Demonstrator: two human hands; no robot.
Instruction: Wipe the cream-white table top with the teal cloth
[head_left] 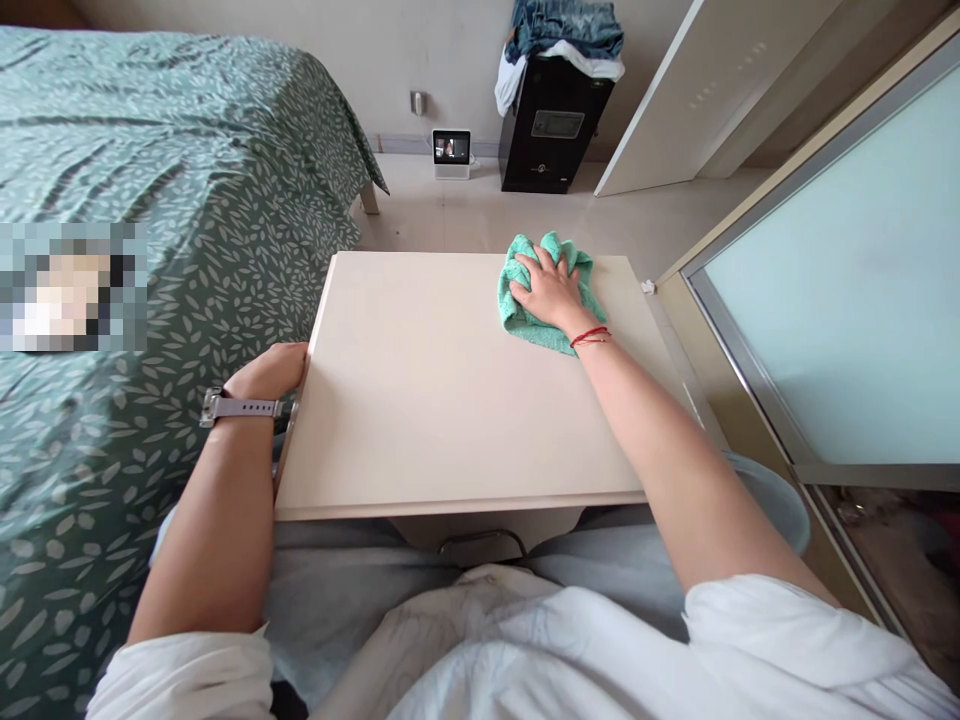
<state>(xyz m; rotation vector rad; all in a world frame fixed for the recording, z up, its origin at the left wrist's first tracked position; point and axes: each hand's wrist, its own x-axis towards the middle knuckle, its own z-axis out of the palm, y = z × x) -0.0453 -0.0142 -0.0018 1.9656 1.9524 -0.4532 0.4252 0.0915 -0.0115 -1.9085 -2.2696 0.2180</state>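
Observation:
A pale, flat tabletop lies in front of me, above my lap. My right hand presses on a crumpled green cloth near the table's far right part, its fingers spread over the cloth. A red string is round that wrist. At the table's left edge is my left hand, touching the side; its fingers are hidden beyond the edge. A watch with a pale strap is on the left wrist.
A bed with a green leaf-patterned cover stands at the left. Beyond the table are a small screen device and a black cabinet with folded clothes on top. At the right are a frosted sliding door and a bucket.

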